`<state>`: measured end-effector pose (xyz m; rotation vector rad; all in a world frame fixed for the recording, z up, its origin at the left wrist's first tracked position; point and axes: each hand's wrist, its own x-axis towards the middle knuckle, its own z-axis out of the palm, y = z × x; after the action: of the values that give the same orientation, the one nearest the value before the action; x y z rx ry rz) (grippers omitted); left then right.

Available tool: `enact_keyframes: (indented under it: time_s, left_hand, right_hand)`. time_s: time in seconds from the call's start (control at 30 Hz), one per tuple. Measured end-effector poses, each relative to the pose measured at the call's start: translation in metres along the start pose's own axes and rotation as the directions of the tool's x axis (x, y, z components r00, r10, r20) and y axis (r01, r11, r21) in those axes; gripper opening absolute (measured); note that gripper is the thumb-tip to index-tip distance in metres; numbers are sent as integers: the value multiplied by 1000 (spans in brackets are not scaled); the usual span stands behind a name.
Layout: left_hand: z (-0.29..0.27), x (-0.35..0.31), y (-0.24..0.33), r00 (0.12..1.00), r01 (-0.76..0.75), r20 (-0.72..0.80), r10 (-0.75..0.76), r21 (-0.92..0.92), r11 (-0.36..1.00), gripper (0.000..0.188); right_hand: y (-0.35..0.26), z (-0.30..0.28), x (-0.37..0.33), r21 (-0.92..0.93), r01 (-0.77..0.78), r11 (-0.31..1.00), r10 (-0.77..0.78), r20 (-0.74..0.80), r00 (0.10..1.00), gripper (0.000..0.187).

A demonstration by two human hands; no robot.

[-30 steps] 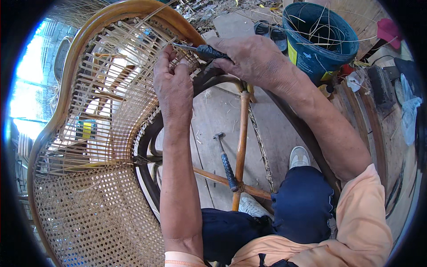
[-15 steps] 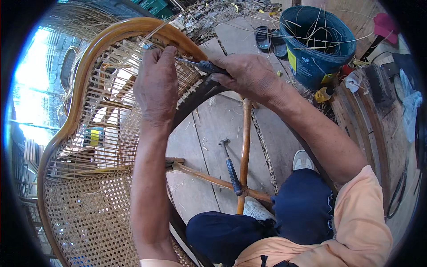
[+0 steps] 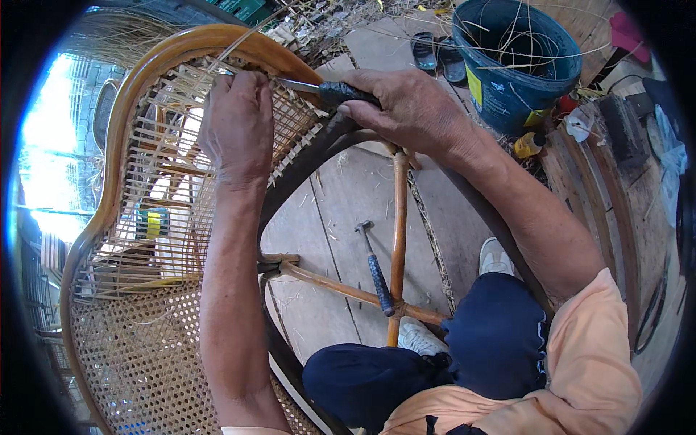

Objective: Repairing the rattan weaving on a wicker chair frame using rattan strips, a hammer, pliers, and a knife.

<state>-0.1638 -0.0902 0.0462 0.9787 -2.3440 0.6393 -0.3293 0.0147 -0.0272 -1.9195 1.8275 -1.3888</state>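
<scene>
A curved wooden chair frame (image 3: 109,199) carries open cane strands (image 3: 163,156) in its upper part and a finished cane weave (image 3: 138,348) below. My right hand (image 3: 406,109) grips the dark handle of a thin pointed metal tool (image 3: 299,85), whose shaft runs left across the strands beneath my left hand. Whether it is an awl or a narrow blade I cannot tell. My left hand (image 3: 235,130) is closed over the weave near the top rail, its fingertips hidden from view. A loose cane strand (image 3: 254,32) sticks out past the top rail beside it.
A hammer (image 3: 375,268) with a dark wrapped handle rests near the crossed wooden stretchers (image 3: 399,217). At the upper right stands a teal bucket (image 3: 500,109) of cane strands, with sandals (image 3: 438,54) beside it. A yellow bottle (image 3: 529,145) and wood pieces (image 3: 594,174) lie farther right.
Both hands and the tool have shifted slightly left and up in the picture. More of the tool's metal shaft shows between my hands. My right hand keeps its hold.
</scene>
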Motion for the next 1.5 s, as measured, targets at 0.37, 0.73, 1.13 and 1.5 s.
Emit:
enact_keyframes:
  time_s: [0.37,0.73,1.13,1.5]
  left_hand:
    - [-12,8,16,982,144,114,-153,83,986,17]
    - [-3,3,5,997,33,64,-30,-47,998,21]
    - [34,-154,3,978,157,201,-52,-552,819,11]
    - [47,-201,23,960,138,274,48,-616,775,10]
  right_hand:
    - [7,1,5,-69,38,997,-39,-15,999,24]
    - [-29,-43,-7,-532,311,787,-440,-131,888,24]
    - [39,-266,-280,-505,-762,405,378,-666,643,28]
    - [47,-272,-407,-628,-777,-36,485,-691,536,29]
